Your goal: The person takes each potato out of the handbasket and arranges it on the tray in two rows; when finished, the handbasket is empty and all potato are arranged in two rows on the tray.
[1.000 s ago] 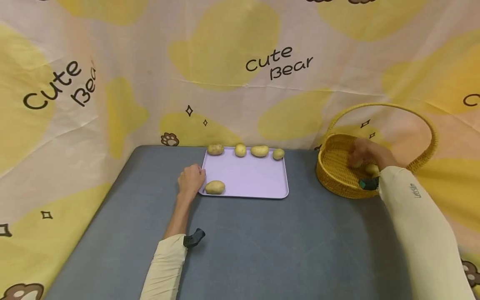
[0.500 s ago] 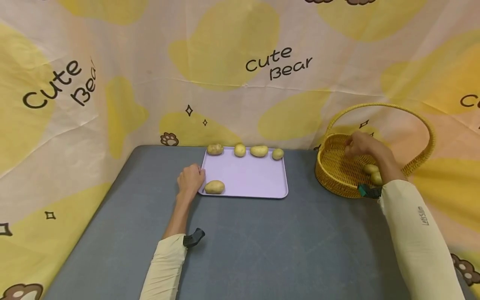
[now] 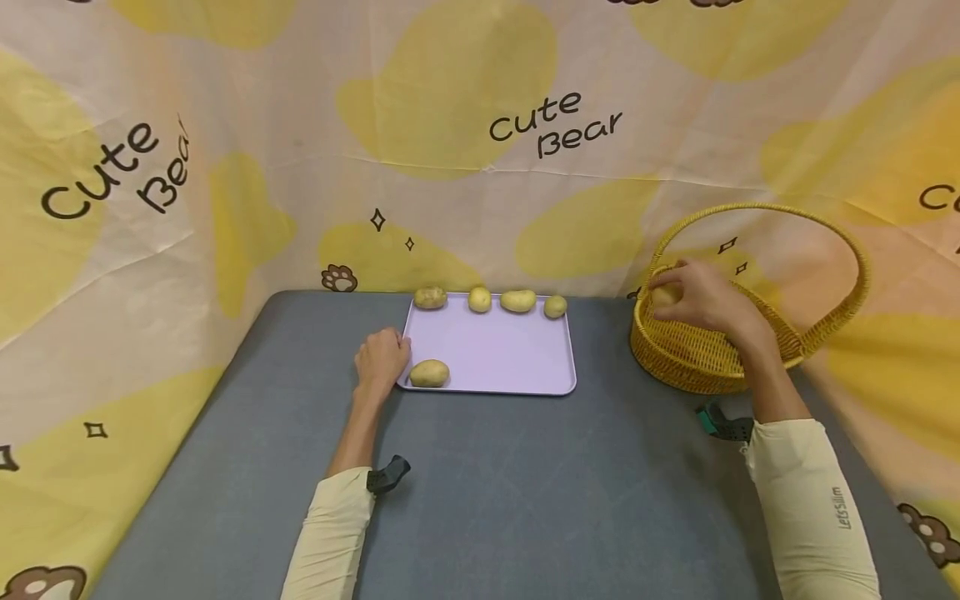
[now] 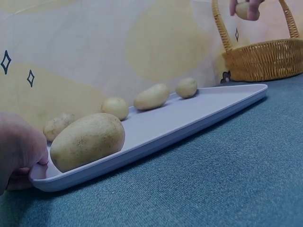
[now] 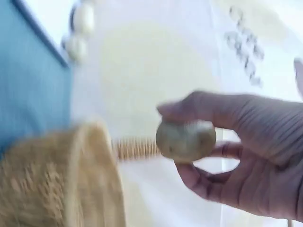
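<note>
In the head view my right hand (image 3: 705, 296) is above the wicker basket (image 3: 675, 379), below its arched handle. Its thumb and fingers pinch a small potato (image 5: 185, 141), plain in the right wrist view. My left hand (image 3: 382, 360) grips the left rim of the lilac tray (image 3: 495, 350); the left wrist view shows fingers at the tray's corner. Beside that hand, a large potato (image 4: 87, 142) lies in the tray's near left corner. Several potatoes line the tray's far edge, among them a long potato (image 3: 518, 302) and a round potato (image 3: 480, 300). My right hand and forearm hide part of the basket's inside.
Tray and basket stand on a grey-blue table (image 3: 525, 492), the basket to the right of the tray with a gap between them. A printed cloth (image 3: 450, 125) hangs behind the table and along its sides.
My right hand has risen out of the basket and moved left and up, with a small potato now visible in it. The left hand and the tray have stayed put.
</note>
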Demonstrator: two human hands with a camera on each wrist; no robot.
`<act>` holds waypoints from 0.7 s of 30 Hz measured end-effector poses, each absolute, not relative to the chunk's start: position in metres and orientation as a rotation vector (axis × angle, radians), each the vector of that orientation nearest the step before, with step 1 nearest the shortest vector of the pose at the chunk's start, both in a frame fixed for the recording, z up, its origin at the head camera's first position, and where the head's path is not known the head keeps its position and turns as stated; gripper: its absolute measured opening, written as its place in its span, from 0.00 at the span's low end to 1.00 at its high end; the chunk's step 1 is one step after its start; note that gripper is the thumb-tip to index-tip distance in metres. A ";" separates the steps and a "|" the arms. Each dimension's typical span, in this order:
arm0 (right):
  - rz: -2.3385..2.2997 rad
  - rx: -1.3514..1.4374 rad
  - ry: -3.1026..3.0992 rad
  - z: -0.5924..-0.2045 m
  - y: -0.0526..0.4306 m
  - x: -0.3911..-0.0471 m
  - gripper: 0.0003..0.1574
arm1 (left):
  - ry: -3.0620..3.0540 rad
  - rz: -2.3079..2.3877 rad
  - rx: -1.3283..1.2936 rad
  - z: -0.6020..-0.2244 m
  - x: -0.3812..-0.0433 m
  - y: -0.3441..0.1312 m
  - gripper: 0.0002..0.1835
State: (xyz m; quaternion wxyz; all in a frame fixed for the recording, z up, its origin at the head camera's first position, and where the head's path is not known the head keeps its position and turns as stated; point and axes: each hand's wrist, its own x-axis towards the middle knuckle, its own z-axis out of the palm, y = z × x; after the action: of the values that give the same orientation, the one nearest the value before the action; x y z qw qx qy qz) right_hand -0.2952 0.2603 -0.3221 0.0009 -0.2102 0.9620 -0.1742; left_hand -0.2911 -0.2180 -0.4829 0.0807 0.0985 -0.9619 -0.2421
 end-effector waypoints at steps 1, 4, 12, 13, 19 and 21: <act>-0.561 -0.709 3.013 -0.323 0.250 -0.291 0.24 | -2.876 -0.724 0.295 -0.483 -0.291 -0.218 0.16; -0.629 -0.865 2.966 -0.329 0.219 -0.284 0.23 | -2.870 -0.722 0.297 -0.484 -0.292 -0.218 0.16; -0.695 -1.172 2.749 -0.362 0.139 -0.284 0.22 | -2.862 -0.725 0.273 -0.485 -0.296 -0.219 0.16; -0.690 -1.186 2.720 -0.367 0.131 -0.284 0.23 | -2.862 -0.725 0.276 -0.486 -0.297 -0.218 0.16; -0.661 -1.216 2.593 -0.396 0.086 -0.288 0.28 | -2.852 -0.731 0.280 -0.487 -0.298 -0.218 0.16; -0.662 -1.208 2.575 -0.405 0.075 -0.290 0.30 | -2.852 -0.738 0.276 -0.489 -0.297 -0.218 0.16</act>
State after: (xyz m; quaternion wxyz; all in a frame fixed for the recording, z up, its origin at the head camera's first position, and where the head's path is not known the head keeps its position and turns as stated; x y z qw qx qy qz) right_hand -0.2899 0.0753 -0.4054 0.1106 -0.4112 0.8763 -0.2252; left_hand -0.2973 -0.2180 -0.4889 0.0912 0.0928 -0.9599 -0.2483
